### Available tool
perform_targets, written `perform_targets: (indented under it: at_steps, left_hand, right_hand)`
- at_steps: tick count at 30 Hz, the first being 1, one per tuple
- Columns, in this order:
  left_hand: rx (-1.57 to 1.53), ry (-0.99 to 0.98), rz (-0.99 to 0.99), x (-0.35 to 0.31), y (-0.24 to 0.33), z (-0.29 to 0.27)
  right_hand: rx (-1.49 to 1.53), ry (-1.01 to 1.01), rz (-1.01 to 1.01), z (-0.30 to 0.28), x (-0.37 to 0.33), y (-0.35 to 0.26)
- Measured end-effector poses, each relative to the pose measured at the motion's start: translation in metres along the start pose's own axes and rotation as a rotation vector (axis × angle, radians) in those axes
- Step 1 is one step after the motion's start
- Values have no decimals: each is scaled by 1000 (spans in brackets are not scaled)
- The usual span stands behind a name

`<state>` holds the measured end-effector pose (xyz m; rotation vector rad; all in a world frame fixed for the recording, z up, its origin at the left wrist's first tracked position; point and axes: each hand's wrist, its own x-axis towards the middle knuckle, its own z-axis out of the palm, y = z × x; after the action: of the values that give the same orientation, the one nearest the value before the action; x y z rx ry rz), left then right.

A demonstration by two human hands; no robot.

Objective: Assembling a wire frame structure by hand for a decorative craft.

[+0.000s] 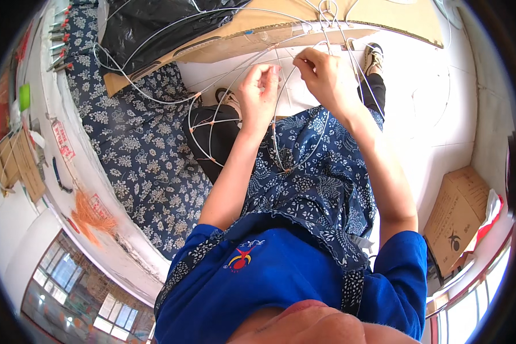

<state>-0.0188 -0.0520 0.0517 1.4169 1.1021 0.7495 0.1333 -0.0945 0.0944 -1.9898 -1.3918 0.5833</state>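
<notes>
A frame of thin white wire, bound at its joints with small orange ties, spreads over my lap and beyond my knees. Inside its loops, my left hand is raised with thumb and fingertips pinched together. My right hand faces it across a short gap, a little higher in the picture, with thumb and forefinger also pinched. Whatever lies between the fingertips of either hand is too fine to make out. Wires pass close beside both hands, and I cannot tell which ones they touch.
Beyond the frame lie cardboard sheets and black plastic. At left, a white ledge carries loose orange strands; pliers-like tools lie at the far left. A cardboard box stands at right. Patterned cloth covers the left side.
</notes>
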Motion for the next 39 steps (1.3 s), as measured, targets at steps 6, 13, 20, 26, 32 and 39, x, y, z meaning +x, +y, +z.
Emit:
perform_targets:
  at_steps: [6,13,20,26,32,39]
  left_hand:
    - [-498,-180,-362,18,-7,6]
    - [-684,-213,-487,34,-27,14]
    - [-591,0,-324,51,-39,29]
    - [-514,35,-150,58,-76,23]
    - [-392,280,32,53,-72,59]
    - [-309,370,-29,45,-41,57]
  right_hand:
    - [67,-12,21,10,-23,-2]
    - [81,-68,87,11,-27,-4]
    - [50,24,78,-38,3,-12]
    - [99,30,-99,-48,60,-70]
    - [100,-145,-613,13,110,-213]
    - [378,-353,-786,185,165,-436]
